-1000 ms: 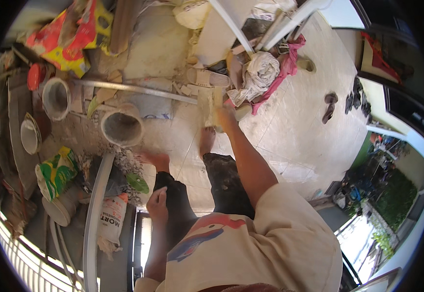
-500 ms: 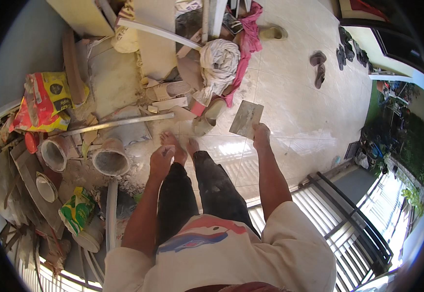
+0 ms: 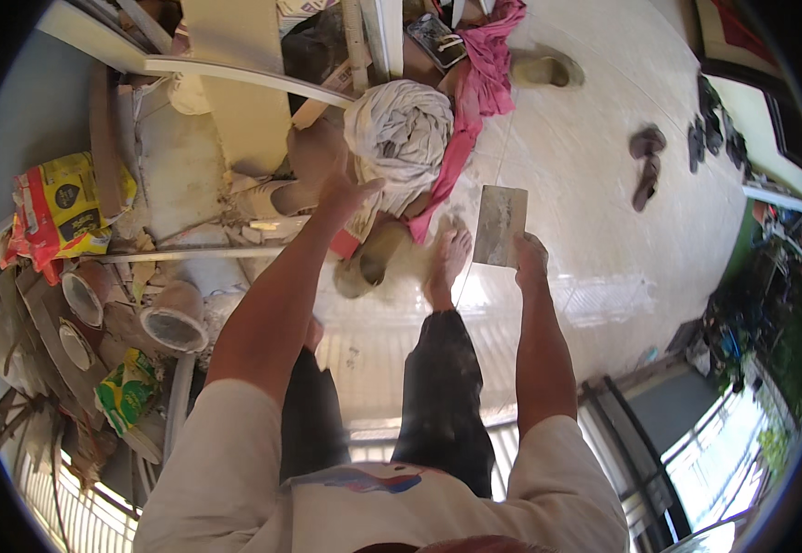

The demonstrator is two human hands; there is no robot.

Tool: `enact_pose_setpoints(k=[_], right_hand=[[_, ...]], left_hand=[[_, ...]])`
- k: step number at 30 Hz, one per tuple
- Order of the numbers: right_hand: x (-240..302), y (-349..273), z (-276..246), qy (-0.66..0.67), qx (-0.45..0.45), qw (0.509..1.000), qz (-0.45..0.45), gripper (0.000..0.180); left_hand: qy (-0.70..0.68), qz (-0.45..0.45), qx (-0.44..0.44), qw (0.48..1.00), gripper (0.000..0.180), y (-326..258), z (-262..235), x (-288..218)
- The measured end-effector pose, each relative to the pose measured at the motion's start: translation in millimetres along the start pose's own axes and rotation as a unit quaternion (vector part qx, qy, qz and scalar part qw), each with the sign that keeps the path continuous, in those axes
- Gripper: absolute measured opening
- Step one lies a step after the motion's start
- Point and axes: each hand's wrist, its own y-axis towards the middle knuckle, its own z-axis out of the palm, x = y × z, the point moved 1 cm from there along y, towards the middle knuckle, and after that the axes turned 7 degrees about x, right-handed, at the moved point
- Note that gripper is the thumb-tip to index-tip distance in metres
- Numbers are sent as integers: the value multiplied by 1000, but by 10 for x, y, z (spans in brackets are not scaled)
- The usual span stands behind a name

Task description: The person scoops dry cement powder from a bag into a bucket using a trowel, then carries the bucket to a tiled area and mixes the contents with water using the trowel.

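Our left hand [image 3: 345, 195] has risen, fingers spread, to the grey cloth bundle [image 3: 401, 129]; our right hand [image 3: 530, 258] still grips the flat trowel [image 3: 500, 226].

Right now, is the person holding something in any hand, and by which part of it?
The right hand holds a flat grey rectangular plate by its lower edge. The left hand holds nothing; it reaches toward a bundled whitish cloth.

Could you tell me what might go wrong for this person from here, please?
The left hand reaches toward the bundled grey cloth on a loose pile of boards and pipes; pulling it could bring things sliding down. The bare right foot stands close to that clutter and could be hit. The flat rectangular plate is held only at its lower edge by the right hand and may slip.
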Motion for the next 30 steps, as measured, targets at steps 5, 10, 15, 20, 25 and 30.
enact_pose_setpoints(k=[5,10,15,20,25,30], right_hand=[[-273,1218,55,-31,66,997,37,39],[-321,1626,-352,14,87,995,38,42],[-71,1525,-493,38,127,991,27,41],[141,1636,-417,16,168,986,1,41],[94,1996,-309,-215,103,969,69,49],[225,1643,109,-461,0,859,-223,51]], left_hand=[[190,-103,-54,975,61,817,898,140],[165,65,-131,975,43,324,1503,-347],[90,24,-131,987,39,203,1907,-1166],[18,-66,-40,997,47,874,2174,-1220],[-431,-76,49,898,42,317,1531,-775],[98,-165,-453,871,33,-5,311,334]])
